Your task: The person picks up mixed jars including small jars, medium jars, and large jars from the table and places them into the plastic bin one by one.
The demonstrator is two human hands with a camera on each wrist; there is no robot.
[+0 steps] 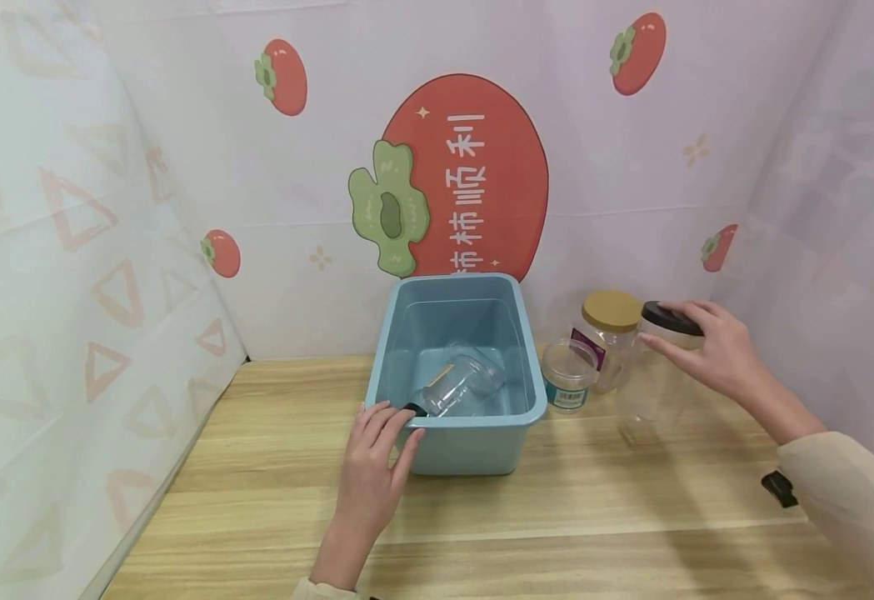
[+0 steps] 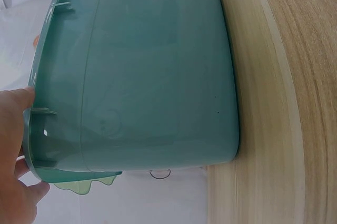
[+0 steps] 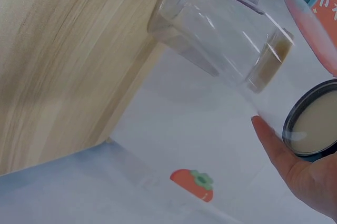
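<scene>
My left hand (image 1: 369,467) grips the front left corner of a blue plastic bin (image 1: 474,454); in the left wrist view its fingers (image 2: 23,96) bend round the rim. Inside the bin lies a clear jar (image 1: 455,383) with a black end near that hand. At the right, my right hand (image 1: 714,350) holds a tall clear jar (image 1: 650,383) by its black lid (image 1: 661,317), thumb in front and fingers over the top. From the right wrist camera the lid's pale underside (image 3: 318,126) shows through the clear wall; most fingers are hidden.
Between bin and held jar stand a short clear tub (image 1: 567,383) with a teal label and a clear jar with a gold lid (image 1: 611,311). A black object (image 1: 779,489) shows beside the right sleeve. White printed cloth (image 1: 294,308) borders the wooden table (image 1: 272,483).
</scene>
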